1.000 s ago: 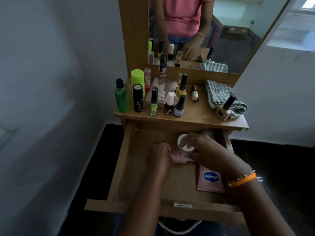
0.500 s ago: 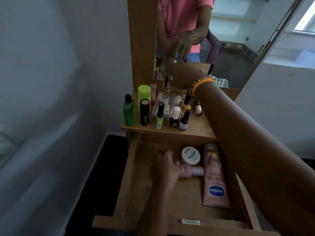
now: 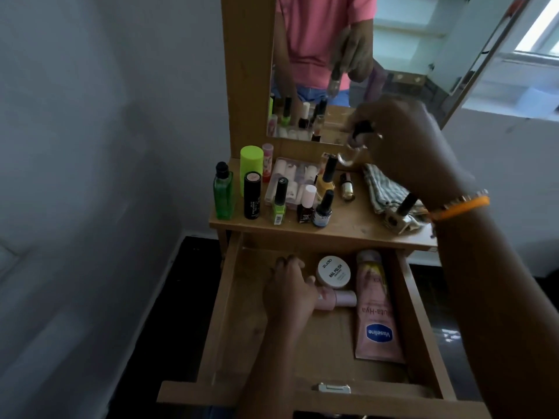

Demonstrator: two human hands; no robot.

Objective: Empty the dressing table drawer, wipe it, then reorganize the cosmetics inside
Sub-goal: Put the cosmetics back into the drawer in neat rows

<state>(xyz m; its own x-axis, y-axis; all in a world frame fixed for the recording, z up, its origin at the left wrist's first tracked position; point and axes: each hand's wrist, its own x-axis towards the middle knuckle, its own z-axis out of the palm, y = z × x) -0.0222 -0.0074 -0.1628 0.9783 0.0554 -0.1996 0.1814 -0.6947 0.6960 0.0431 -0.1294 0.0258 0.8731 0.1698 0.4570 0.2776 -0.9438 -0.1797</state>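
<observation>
The wooden drawer (image 3: 230, 297) stands pulled out under the dressing table top (image 3: 357, 228). Inside lie a pink Vaseline tube (image 3: 376, 322), a white round nail polish tin (image 3: 334, 272) and a small pink bottle (image 3: 338, 298) on its side. My left hand (image 3: 290, 291) holds the left end of that pink bottle on the drawer floor. My right hand (image 3: 396, 137) is raised above the table top and pinches a small bottle with a dark cap (image 3: 355, 143) in the air. Several nail polish bottles (image 3: 322, 208) stand on the top.
A green bottle (image 3: 223, 195), a lime cylinder (image 3: 251, 164), a black lipstick tube (image 3: 252, 196) and a clear compartment box (image 3: 292, 179) crowd the top's left half. A checked cloth (image 3: 384, 189) with a bottle (image 3: 399, 216) lying on it sits right. The mirror (image 3: 393, 55) rises behind.
My right hand left the drawer, reached to the back of the table top and has lifted a small dark-capped bottle clear of it. My left hand stayed on the pink bottle.
</observation>
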